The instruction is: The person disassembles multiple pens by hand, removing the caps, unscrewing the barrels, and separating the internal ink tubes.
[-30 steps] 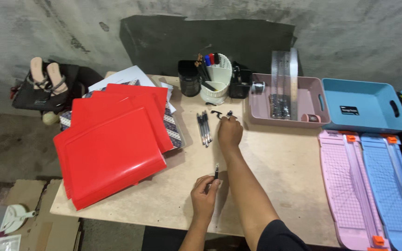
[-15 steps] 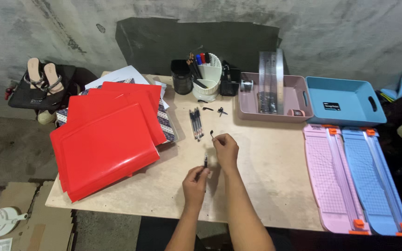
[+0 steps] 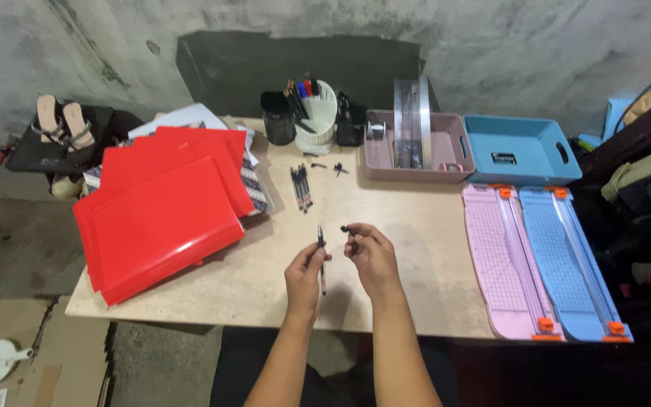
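Both hands have drawn back from the far part of the tabletop [image 3: 416, 249] toward the body since the earlier frames, and the right hand [image 3: 371, 256], which a second ago reached out to the small black parts, now sits level with the left hand [image 3: 304, 277] over the middle of the surface. Between the left hand's fingers [image 3: 315, 256] stands a slim black pen [image 3: 321, 252], nearly upright, its tip rising above the fingertips and its lower end showing below the hand. Those fingers are closed round the barrel in a pinch. The right hand's fingers [image 3: 357, 231] are likewise pinched shut on a small black cap [image 3: 346, 227], held just beside the pen's tip but apart from it.

Further up the tabletop lies a row of black pens [image 3: 301, 187]; about five can be made out, though the exact count is hard to tell. Two or three tiny black parts [image 3: 334, 167] lie near them. Several red folders [image 3: 163, 207] are stacked at the left. At the back stand three pen holders [image 3: 315, 119], two dark and one pale. Beside them are two trays, a pink tray [image 3: 453, 162] holding clear rulers and a blue tray [image 3: 518, 154]. Two paper trimmers lie at the right, a pink trimmer [image 3: 499, 264] and a blue trimmer [image 3: 566, 256].
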